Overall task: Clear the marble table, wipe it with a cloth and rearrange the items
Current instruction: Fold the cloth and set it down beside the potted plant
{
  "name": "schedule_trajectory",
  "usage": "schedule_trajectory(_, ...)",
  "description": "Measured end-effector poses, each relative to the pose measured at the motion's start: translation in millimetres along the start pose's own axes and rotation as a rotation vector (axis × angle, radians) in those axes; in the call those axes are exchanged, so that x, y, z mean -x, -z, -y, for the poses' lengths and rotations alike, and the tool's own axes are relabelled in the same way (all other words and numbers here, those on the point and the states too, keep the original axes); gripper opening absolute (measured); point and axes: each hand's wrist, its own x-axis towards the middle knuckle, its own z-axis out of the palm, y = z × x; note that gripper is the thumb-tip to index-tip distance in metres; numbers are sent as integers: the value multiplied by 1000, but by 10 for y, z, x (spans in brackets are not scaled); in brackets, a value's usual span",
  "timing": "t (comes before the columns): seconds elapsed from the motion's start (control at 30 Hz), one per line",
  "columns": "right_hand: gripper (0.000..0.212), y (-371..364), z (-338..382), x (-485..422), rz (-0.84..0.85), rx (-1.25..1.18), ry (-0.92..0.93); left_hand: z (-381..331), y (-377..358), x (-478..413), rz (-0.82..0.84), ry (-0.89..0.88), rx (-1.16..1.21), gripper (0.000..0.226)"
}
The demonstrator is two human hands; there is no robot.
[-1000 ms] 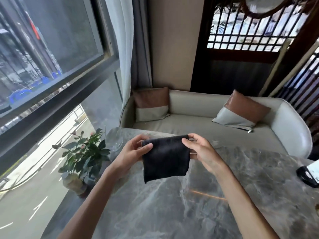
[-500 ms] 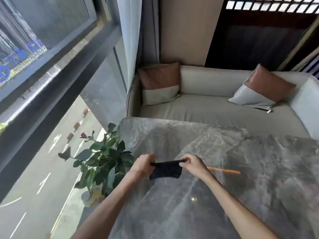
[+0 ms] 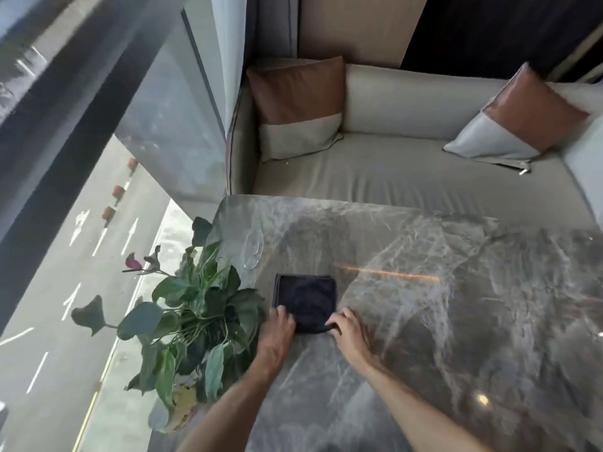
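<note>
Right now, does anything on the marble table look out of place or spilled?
Nothing stands out. The dark cloth lies folded flat on the marble table, both hands at its near edge. No spill shows.

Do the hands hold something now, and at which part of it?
Both hands hold the dark cloth, which lies flat on the marble table. The left hand is at its near left corner, the right hand at its near right corner.

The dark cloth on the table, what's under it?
The dark cloth lies flat on the marble table. Both hands, left hand and right hand, pinch its near edge. Anything beneath is covered; no bulge shows.
</note>
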Motion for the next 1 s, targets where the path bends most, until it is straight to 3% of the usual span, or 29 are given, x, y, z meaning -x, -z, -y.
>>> schedule_trajectory(0.27,23,-114,-2,139,-37,115,-26,43,-193,75,-18,28,49,31)
schedule_trajectory(0.43,43,-54,71,78,-133,140,65,-26,-78,-3,-71,34,113,32)
schedule_trajectory(0.53,61,23,145,-68,-86,159,126,17,-108,-163,-125,-21,165,54)
schedule_trajectory(0.6,82,62,196,-169,59,227,123,52,-133,-282,-51,-46,191,77)
schedule_trajectory(0.7,96,93,231,-306,195,339,96,95,-155,-419,47,-31,201,97)
schedule_trajectory(0.83,102,93,228,-409,245,398,71,115,-185,-472,56,-31,262,111)
schedule_trajectory(1.0,104,76,179,-445,248,397,69,84,-216,-498,28,-26,305,113)
